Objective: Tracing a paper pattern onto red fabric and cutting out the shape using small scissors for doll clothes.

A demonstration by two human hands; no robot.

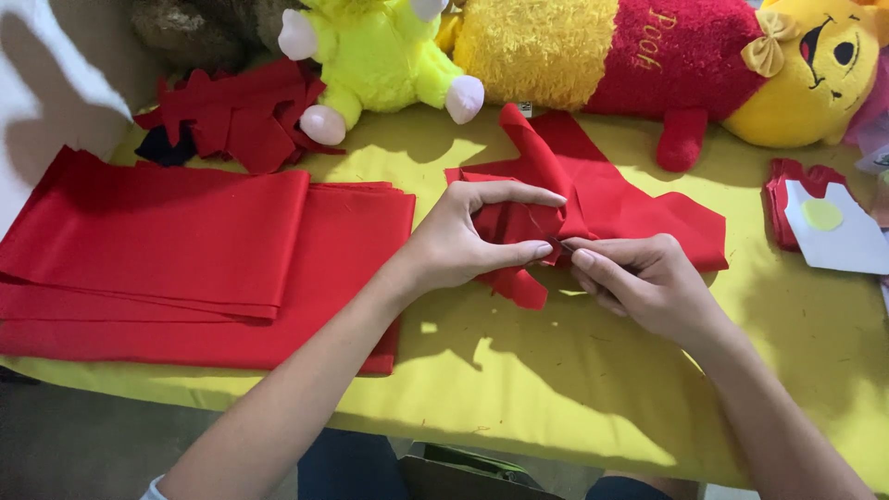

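Head view: both hands work near the middle of the yellow table [519,389], a little back from its near edge. The left hand [463,243] curls around a bunched red felt piece [630,199], thumb and forefinger spread over the fold. The right hand [639,278] pinches the same piece at a small gathered point, thumb and forefinger pressed together just beside the left fingertips. Whether a needle sits in that pinch cannot be told. For good control, keep the pinch close to the fold, keep the left hand holding the layers flat and aligned, and let the loose part of the piece rest on the table. Toward the left edge lies a folded stack of red cloth [185,250]. Near the right edge lie a white paper pattern [838,231] and more red cutouts [787,185]. Along the far edge sit red scraps [241,116], a lime green plush toy [380,60] and a yellow and red bear bolster [667,56].
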